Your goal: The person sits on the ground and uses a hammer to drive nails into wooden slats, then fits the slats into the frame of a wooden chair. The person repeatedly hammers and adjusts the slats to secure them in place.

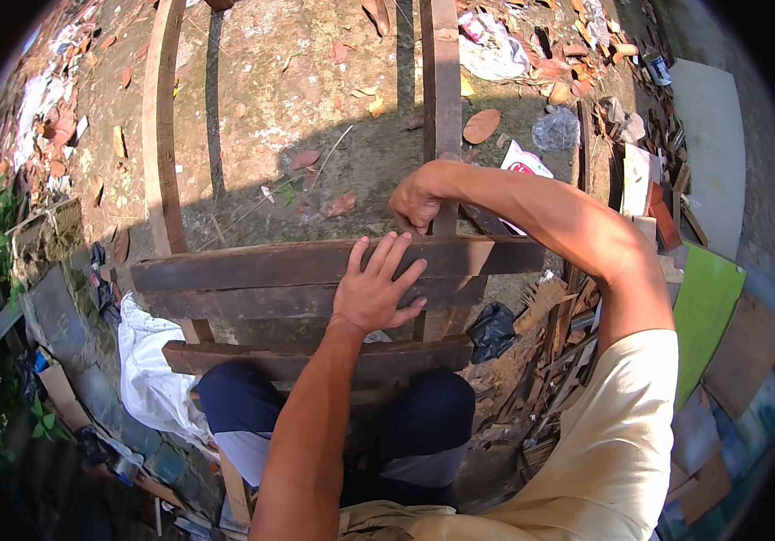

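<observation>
My left hand (pixel 377 287) lies with its fingers spread on a dark wooden plank (pixel 243 263). A second dark plank (pixel 234 302) runs along the near side of the first. Just past them, my right hand (pixel 418 200) is closed with its fingers curled down, beside the right wooden rail (pixel 442 81). Whatever those fingers hold, if anything, is hidden. The planks rest across this rail and the left wooden rail (pixel 160 126). Closer to my knees, a shorter dark plank (pixel 315 363) also lies across the rails.
A white sack (pixel 149 361) lies at the left of my knees. To the right are a black plastic bag (pixel 493 332), scrap wood strips (pixel 554 361) and a green board (pixel 707 311). Dry leaves (pixel 481 126) and litter are scattered over the ground.
</observation>
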{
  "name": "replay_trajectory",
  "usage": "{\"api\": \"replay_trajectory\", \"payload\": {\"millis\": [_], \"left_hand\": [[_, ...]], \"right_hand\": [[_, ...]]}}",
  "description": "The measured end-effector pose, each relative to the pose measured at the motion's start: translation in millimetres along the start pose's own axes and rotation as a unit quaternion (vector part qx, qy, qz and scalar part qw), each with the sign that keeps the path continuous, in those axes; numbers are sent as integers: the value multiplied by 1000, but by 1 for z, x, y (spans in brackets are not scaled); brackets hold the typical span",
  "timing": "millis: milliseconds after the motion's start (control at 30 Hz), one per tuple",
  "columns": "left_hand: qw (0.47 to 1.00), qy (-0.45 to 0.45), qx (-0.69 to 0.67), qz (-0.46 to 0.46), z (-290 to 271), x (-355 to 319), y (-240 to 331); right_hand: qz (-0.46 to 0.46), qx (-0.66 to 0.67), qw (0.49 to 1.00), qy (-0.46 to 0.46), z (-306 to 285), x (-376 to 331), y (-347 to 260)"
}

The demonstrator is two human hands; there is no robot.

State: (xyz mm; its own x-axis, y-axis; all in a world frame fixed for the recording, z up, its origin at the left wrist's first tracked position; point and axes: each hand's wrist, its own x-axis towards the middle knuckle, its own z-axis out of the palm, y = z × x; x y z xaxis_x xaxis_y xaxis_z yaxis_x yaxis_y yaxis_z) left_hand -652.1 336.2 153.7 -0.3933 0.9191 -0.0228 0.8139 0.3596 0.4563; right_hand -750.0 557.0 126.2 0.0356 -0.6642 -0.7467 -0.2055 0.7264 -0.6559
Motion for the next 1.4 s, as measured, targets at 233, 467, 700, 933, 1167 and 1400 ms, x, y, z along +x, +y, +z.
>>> {"api": "replay_trajectory", "payload": {"millis": [233,467,700,933,1167,1400], "left_hand": [[1000,-11,-13,-1,-1,-1,3],[992,64,-108,17,-10,-1,-3],[966,214,25,-141,-72,-88,-113],[982,-18,115,-147,-133,-193,-212],[984,60,109,-125,-104,-194,-219],[988,65,87,-113,-99,-195,-224]], "right_hand": [[158,36,964,211,-20,-52,17],[167,280,652,685,70,5,-59],[199,310,557,744,70,34,-120],[128,391,626,662,-47,91,-174],[11,426,717,552,-144,160,-185],[5,323,848,420,-177,222,-163]]}}
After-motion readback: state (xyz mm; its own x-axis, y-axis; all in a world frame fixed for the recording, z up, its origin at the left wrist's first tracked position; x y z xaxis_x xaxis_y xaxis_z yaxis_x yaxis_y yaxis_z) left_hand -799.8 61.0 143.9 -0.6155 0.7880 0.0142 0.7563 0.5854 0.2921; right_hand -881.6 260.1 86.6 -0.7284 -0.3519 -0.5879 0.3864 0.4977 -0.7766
